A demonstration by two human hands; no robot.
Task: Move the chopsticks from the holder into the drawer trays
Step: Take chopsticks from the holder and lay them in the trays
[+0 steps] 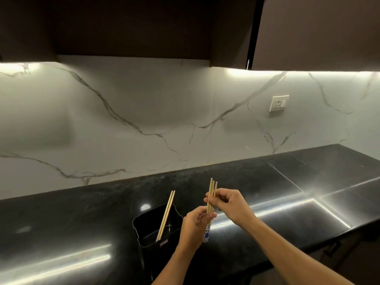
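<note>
Chopsticks (209, 206): small bundle, near upright, over the countertop's (61, 223) front edge, blue-patterned ends down. Left hand (194, 226) curls round the lower part. Right hand (231, 204) pinches the shafts higher up, fingers curled. Holder (164, 243), black, open-topped, stands just left of the hands, toward the front edge; a pair (167, 212) of plain sticks leans inside it. Behind: white veined backsplash (144, 103) along the back edge, wall socket (279, 103) to the right, dark cabinets (123, 23) above.
</note>
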